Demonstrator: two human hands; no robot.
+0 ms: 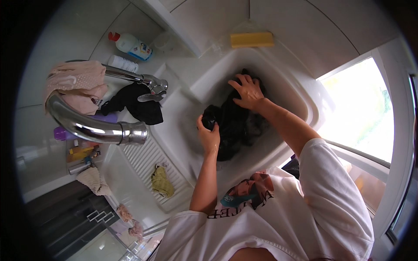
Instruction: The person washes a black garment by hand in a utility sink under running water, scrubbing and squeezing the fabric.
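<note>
A wet black cloth or garment (233, 122) lies in cloudy water inside a white laundry sink (176, 130). Near its left end, my left hand (209, 132) grips a bunched, glossy dark part of it, thumb and fingers around the bundle. My right hand (249, 91) rests on the upper part of the black cloth with the fingers spread, palm down. Part of the cloth is under the water, so its full shape cannot be seen.
Over the sink's left side reaches a chrome faucet (94, 125), draped with a pink cloth (76, 81). Another black cloth (137, 101) lies beneath. An olive cloth (161, 182) sits on the ribbed washboard (140, 156). Bottles (130, 45) stand upper left; a yellow bar (252, 39) lies on the far rim.
</note>
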